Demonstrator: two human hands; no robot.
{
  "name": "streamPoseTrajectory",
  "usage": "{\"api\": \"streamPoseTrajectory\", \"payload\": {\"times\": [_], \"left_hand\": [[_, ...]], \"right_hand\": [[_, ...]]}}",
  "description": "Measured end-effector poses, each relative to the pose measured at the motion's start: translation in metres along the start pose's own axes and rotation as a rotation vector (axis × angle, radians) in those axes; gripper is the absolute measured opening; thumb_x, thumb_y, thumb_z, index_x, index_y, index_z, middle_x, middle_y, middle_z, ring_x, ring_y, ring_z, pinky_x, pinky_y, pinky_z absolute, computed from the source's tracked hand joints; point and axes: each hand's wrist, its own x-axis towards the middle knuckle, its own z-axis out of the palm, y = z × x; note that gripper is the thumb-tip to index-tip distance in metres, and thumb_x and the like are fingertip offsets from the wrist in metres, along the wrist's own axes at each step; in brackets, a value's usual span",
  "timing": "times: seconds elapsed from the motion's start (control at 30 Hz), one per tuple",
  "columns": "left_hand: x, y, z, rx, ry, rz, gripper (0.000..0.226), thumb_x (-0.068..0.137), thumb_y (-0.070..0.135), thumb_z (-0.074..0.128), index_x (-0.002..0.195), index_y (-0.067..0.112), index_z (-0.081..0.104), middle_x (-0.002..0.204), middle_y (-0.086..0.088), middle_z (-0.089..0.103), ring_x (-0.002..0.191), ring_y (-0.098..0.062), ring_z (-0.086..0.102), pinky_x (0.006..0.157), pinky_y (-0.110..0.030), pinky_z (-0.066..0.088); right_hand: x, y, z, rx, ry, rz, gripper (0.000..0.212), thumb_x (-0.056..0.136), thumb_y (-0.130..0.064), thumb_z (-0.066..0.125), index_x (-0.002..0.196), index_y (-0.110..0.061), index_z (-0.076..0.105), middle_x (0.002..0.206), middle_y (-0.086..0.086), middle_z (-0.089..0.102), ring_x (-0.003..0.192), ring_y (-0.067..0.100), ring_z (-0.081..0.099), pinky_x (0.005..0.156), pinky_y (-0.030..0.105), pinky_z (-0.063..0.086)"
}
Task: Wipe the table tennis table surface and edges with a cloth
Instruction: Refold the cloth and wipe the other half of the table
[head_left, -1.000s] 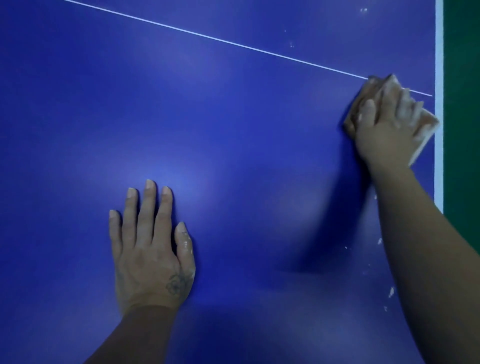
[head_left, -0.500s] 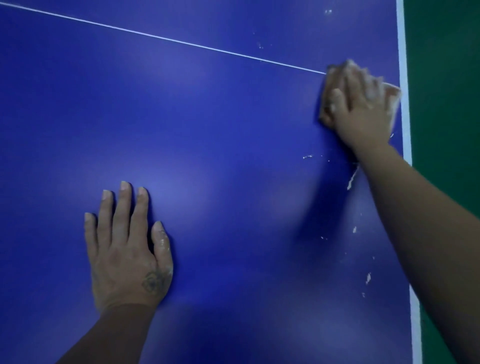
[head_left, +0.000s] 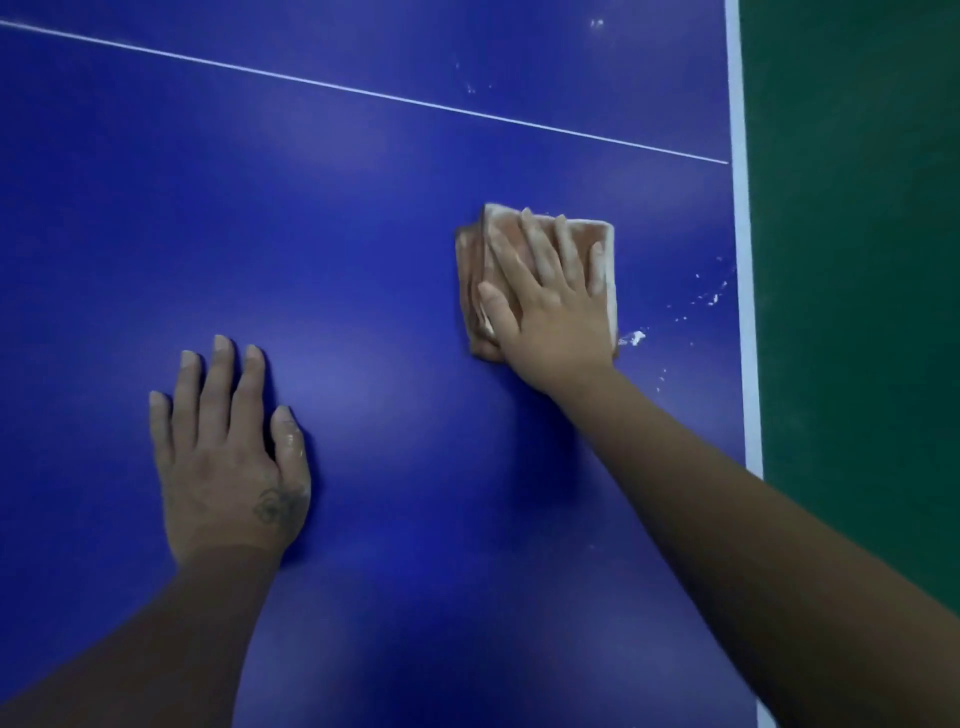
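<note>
We lean over the blue table (head_left: 415, 208), green floor (head_left: 857, 260) beyond its white right edge. Our left hand (head_left: 228, 457) lies flat on it, fingers together; our right hand (head_left: 550, 306), fingers spread, presses the folded orange cloth (head_left: 471, 265) near that edge, white specks (head_left: 632, 338) beside it.

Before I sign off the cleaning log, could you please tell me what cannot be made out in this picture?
Head view:
- Table beneath the cloth: hidden by the cloth and right hand.
- Table beneath the left hand: hidden by the palm.
- Table's far end and left side: cut off by the frame.
- White specks near the right border: too small to identify.
</note>
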Motion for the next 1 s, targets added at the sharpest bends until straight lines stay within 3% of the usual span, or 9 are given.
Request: {"api": "streamPoseTrajectory", "payload": {"times": [0.1, 0.17, 0.23, 0.37, 0.43, 0.6, 0.73, 0.83, 1.0], "left_hand": [[0.0, 0.003, -0.002, -0.008, 0.007, -0.001, 0.061, 0.11, 0.034, 0.039, 0.167, 0.011, 0.041, 0.178, -0.011, 0.031, 0.169, -0.031, 0.018, 0.136, -0.059, 0.01], [0.001, 0.003, -0.002, -0.005, 0.007, 0.005, 0.061, 0.111, 0.034, 0.038, 0.167, 0.011, 0.041, 0.178, -0.01, 0.031, 0.169, -0.031, 0.018, 0.136, -0.058, 0.01], [0.001, 0.002, -0.002, -0.001, 0.009, 0.009, 0.061, 0.111, 0.035, 0.038, 0.167, 0.011, 0.041, 0.178, -0.01, 0.031, 0.169, -0.031, 0.018, 0.137, -0.057, 0.009], [0.0, 0.005, -0.005, 0.014, 0.0, 0.009, 0.06, 0.112, 0.034, 0.037, 0.167, 0.01, 0.041, 0.178, -0.011, 0.031, 0.169, -0.031, 0.018, 0.137, -0.056, 0.009], [-0.001, 0.007, -0.007, 0.028, -0.02, -0.005, 0.061, 0.112, 0.035, 0.035, 0.168, 0.01, 0.04, 0.179, -0.011, 0.03, 0.169, -0.031, 0.017, 0.137, -0.056, 0.009], [-0.022, 0.036, -0.005, 0.019, 0.001, -0.146, 0.062, 0.114, 0.036, 0.034, 0.168, 0.005, 0.037, 0.178, -0.015, 0.028, 0.168, -0.037, 0.02, 0.136, -0.058, 0.012], [-0.086, 0.091, 0.0, 0.012, 0.021, -0.233, 0.064, 0.113, 0.038, 0.043, 0.168, 0.005, 0.038, 0.178, -0.017, 0.03, 0.166, -0.039, 0.024, 0.135, -0.06, 0.015], [-0.107, 0.1, 0.007, 0.029, 0.01, -0.22, 0.067, 0.111, 0.043, 0.044, 0.169, 0.01, 0.038, 0.179, -0.013, 0.027, 0.168, -0.035, 0.019, 0.136, -0.059, 0.014], [-0.11, 0.094, 0.016, 0.053, 0.017, -0.212, 0.067, 0.11, 0.043, 0.043, 0.169, 0.011, 0.036, 0.18, -0.012, 0.026, 0.169, -0.033, 0.016, 0.136, -0.059, 0.012]], "right_hand": [[-0.002, 0.058, -0.012, -0.053, 0.026, -0.135, 0.06, 0.11, -0.056, 0.034, 0.168, -0.038, 0.033, 0.177, -0.003, 0.027, 0.165, 0.028, 0.02, 0.132, 0.061, 0.007], [0.002, 0.107, -0.021, -0.067, 0.045, 0.016, 0.061, 0.111, -0.056, 0.033, 0.169, -0.04, 0.027, 0.177, -0.001, 0.027, 0.164, 0.029, 0.021, 0.13, 0.064, 0.009], [0.003, 0.143, -0.028, -0.022, 0.022, 0.26, 0.065, 0.109, -0.062, 0.026, 0.171, -0.043, 0.017, 0.179, -0.004, 0.018, 0.167, 0.027, 0.011, 0.131, 0.063, 0.001], [-0.016, 0.125, -0.02, 0.045, 0.043, 0.484, 0.07, 0.106, -0.064, 0.016, 0.171, -0.04, 0.013, 0.181, 0.002, 0.011, 0.167, 0.03, 0.001, 0.131, 0.064, -0.006], [-0.038, 0.089, -0.012, 0.018, 0.057, 0.406, 0.066, 0.109, -0.06, 0.019, 0.171, -0.039, 0.015, 0.18, 0.004, 0.015, 0.167, 0.033, 0.005, 0.13, 0.066, -0.002], [-0.15, 0.055, 0.001, -0.009, 0.038, -0.035, 0.064, 0.112, -0.057, 0.031, 0.172, -0.037, 0.018, 0.18, -0.004, 0.014, 0.167, 0.027, 0.009, 0.132, 0.063, 0.008], [-0.223, 0.085, -0.006, -0.042, -0.055, -0.023, 0.065, 0.111, -0.06, 0.027, 0.171, -0.037, 0.023, 0.181, -0.006, 0.011, 0.168, 0.026, 0.007, 0.13, 0.065, 0.014], [-0.209, 0.086, -0.009, -0.045, -0.058, -0.074, 0.063, 0.111, -0.059, 0.03, 0.169, -0.036, 0.029, 0.18, -0.003, 0.014, 0.167, 0.028, 0.008, 0.129, 0.067, 0.015], [-0.105, 0.081, -0.007, 0.001, 0.047, -0.207, 0.06, 0.11, -0.051, 0.047, 0.166, -0.031, 0.039, 0.177, 0.001, 0.026, 0.166, 0.03, 0.017, 0.13, 0.063, 0.015]]}}
